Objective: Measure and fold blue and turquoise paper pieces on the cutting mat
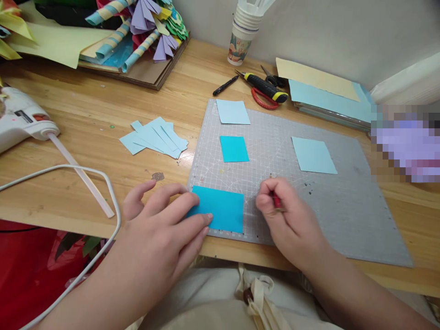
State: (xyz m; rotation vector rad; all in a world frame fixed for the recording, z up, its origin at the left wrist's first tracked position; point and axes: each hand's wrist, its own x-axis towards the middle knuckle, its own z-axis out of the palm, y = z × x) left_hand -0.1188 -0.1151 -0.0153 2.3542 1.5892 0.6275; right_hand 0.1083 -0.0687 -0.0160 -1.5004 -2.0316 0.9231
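Observation:
A bright blue paper rectangle [225, 211] lies near the front edge of the grey cutting mat [343, 215]. My left hand [167, 222] rests on its left part with the fingers spread. Just right of the paper, my right hand [287, 220] is closed around a small red object [276, 200], mostly hidden by the fingers, so its kind is unclear. Farther back on the mat lie a smaller bright blue paper square [234, 149] and a pale blue paper piece [233, 112]. Another pale blue piece [314, 155] is to the right.
Pale blue paper strips [156, 136] overlap left of the mat. A glue gun [25, 117] with its white cord [115, 197] occupies the left side. Behind the mat are a black pen [225, 85], pliers [263, 86], scissors [273, 79], stacked paper cups [240, 41] and paper sheets [330, 103].

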